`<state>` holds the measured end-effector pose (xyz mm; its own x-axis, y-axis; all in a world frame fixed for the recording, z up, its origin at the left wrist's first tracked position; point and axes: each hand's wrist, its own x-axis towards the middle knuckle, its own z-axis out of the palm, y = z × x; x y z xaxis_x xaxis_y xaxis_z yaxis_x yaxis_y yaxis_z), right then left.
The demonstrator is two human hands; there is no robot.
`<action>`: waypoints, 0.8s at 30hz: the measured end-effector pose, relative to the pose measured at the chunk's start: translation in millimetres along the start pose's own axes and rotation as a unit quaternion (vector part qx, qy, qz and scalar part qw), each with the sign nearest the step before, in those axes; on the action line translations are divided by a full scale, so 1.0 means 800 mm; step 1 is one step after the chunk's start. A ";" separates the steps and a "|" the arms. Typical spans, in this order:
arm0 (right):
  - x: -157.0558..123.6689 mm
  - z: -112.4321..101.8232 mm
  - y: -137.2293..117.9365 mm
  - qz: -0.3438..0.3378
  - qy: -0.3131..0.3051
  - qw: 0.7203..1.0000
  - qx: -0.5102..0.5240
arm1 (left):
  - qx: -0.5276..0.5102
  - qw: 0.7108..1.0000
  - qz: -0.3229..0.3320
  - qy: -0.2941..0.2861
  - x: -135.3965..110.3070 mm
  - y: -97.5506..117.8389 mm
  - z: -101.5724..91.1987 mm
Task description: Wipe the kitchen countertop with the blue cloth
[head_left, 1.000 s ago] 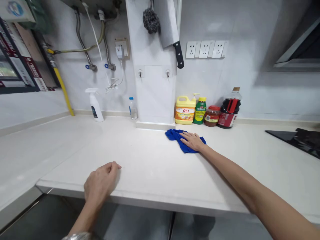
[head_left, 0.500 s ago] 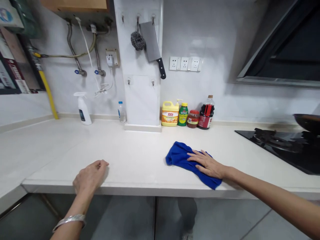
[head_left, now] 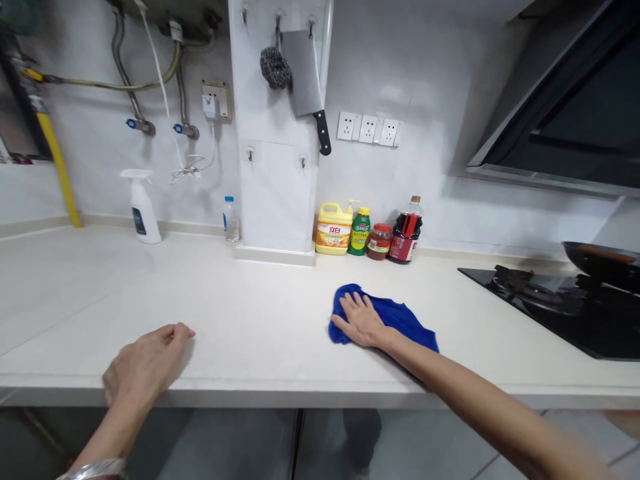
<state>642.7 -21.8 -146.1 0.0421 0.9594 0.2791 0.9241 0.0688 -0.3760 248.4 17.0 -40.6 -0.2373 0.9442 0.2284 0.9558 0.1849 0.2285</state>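
A blue cloth [head_left: 400, 319] lies crumpled on the white countertop [head_left: 260, 313], right of the middle. My right hand [head_left: 361, 321] presses flat on the cloth's left part, fingers spread. My left hand [head_left: 143, 363] rests near the counter's front edge at the left, fingers curled under with nothing visible in them. A silver bracelet [head_left: 95, 469] shows on my left wrist.
A yellow detergent jug [head_left: 333, 230], a green bottle [head_left: 359, 231], a red-lidded jar [head_left: 379, 241] and a dark sauce bottle [head_left: 406, 230] stand against the wall. A spray bottle [head_left: 141, 207] and a small water bottle [head_left: 229, 219] stand further left. A cleaver [head_left: 309, 83] hangs above. A black stove [head_left: 555, 303] with a pan [head_left: 600, 257] sits at right.
My right hand slid the blue cloth from the back of the counter toward the front, then leftward. The view shifted right, showing more stove. My left hand stayed at the counter's edge.
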 end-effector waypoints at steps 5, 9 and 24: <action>0.019 0.016 -0.054 -0.169 -0.039 0.984 0.031 | -0.015 1.000 -0.002 -0.002 0.005 -0.004 0.002; 0.002 0.014 -0.054 -0.268 0.082 0.957 0.072 | -0.006 1.000 -0.005 -0.005 0.010 -0.006 0.002; -0.144 0.013 0.116 -0.150 0.214 0.961 0.085 | -0.125 0.918 0.370 0.075 -0.089 0.073 0.066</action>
<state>719.6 -123.4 -222.4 -0.0298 0.6910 0.7222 0.8455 0.4028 -0.3505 330.4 -25.2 -93.8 0.4217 0.7343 0.5320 0.7999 -0.5775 0.1631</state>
